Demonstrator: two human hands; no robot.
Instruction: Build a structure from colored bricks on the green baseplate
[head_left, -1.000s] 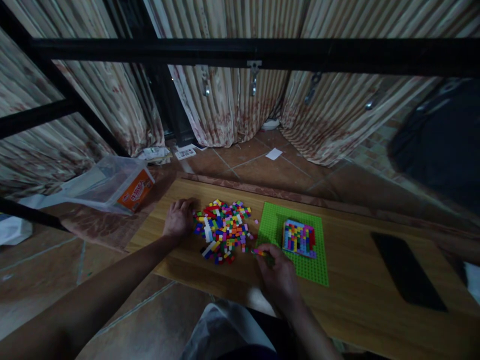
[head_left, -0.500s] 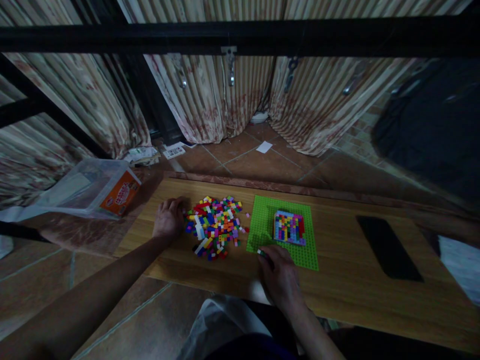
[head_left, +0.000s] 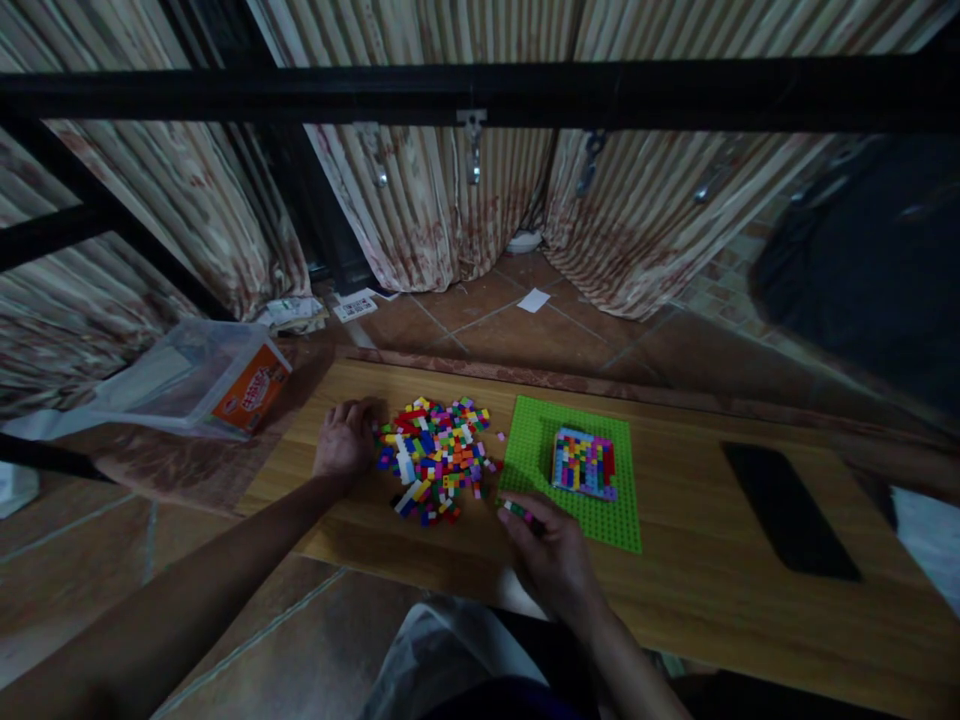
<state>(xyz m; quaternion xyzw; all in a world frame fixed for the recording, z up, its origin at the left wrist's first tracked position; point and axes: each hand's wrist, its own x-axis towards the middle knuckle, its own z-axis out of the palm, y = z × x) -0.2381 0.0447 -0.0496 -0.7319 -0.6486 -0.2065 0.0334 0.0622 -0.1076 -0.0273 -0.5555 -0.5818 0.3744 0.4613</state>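
My right hand (head_left: 553,548) is over the near left corner of a green baseplate (head_left: 525,440). Its thumb and fingers pinch a short row of small toy bricks (head_left: 516,510), with white, green and pink showing. On the baseplate sits a low block built of many-coloured bricks (head_left: 583,463), with a pale blue and purple border. My left hand (head_left: 345,438) rests on the table at the left side of a heap of loose toy bricks (head_left: 439,460). Its fingers are loosely bent and a little apart, and I see nothing held in them; the fingertips are in shadow.
A dark flat slab (head_left: 791,510) lies on the wooden table (head_left: 682,500) to the right. On the floor at left, a clear plastic bin (head_left: 202,370) with an orange label lies beside papers (head_left: 292,314). Curtains (head_left: 442,200) and a black bar (head_left: 420,95) stand beyond.
My right hand has moved slightly left, towards the heap, and more of the bricks in its pinch shows. My left hand stays beside the heap. The whole view has shifted a little.
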